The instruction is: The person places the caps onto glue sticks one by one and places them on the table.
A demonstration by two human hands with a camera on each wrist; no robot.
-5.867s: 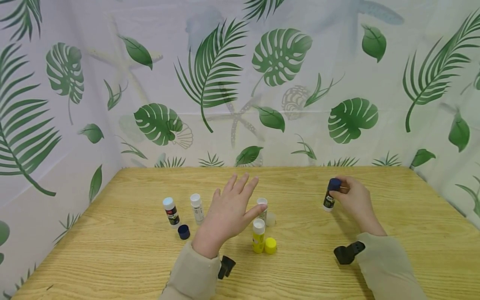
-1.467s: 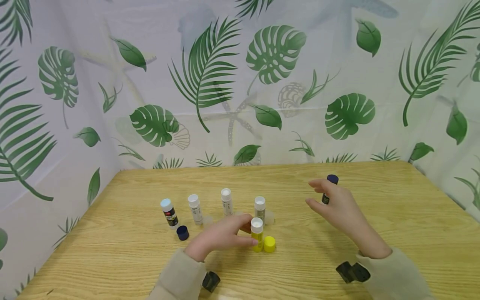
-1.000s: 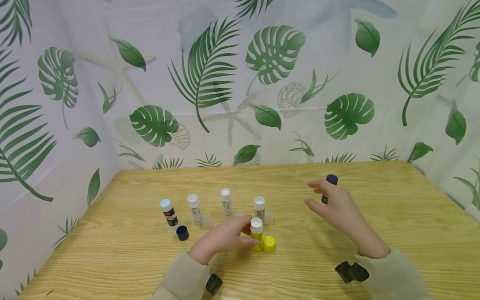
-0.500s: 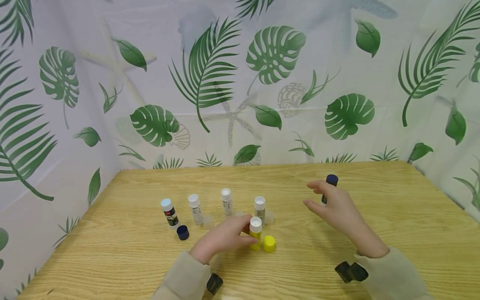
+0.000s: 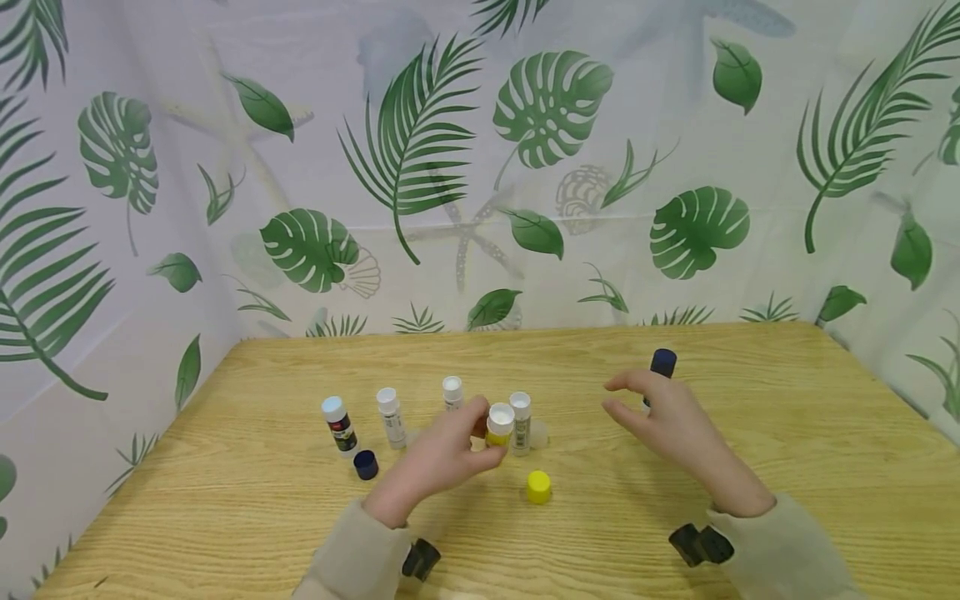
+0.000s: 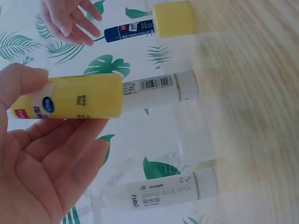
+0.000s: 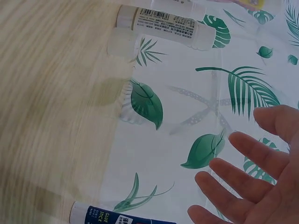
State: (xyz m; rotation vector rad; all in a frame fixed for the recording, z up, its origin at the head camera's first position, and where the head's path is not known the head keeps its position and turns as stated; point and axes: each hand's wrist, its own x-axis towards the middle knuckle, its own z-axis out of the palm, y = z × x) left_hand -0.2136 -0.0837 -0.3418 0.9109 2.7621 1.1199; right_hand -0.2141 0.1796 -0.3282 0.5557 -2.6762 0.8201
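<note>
Pinched in the left hand (image 5: pixel 431 462), the yellow glue stick (image 5: pixel 497 437) points white end up in the head view, beyond and left of the yellow cap (image 5: pixel 538 487); well right of that cap, the right hand (image 5: pixel 690 442) is relaxed and unladen. Wood-grain table (image 5: pixel 600 533) meets leaf-print cloth (image 5: pixel 465 167). Left wrist view reveals the stick's yellow end clear of the table; right wrist view reveals parted fingers near a navy glue stick (image 7: pixel 124 215).

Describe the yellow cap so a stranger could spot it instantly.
On the wooden table, find the right end of the row of white-topped glue sticks. Nearer the head camera, the yellow cap sits alone. Its colour separates it from the dark blue cap and the translucent cap.
</note>
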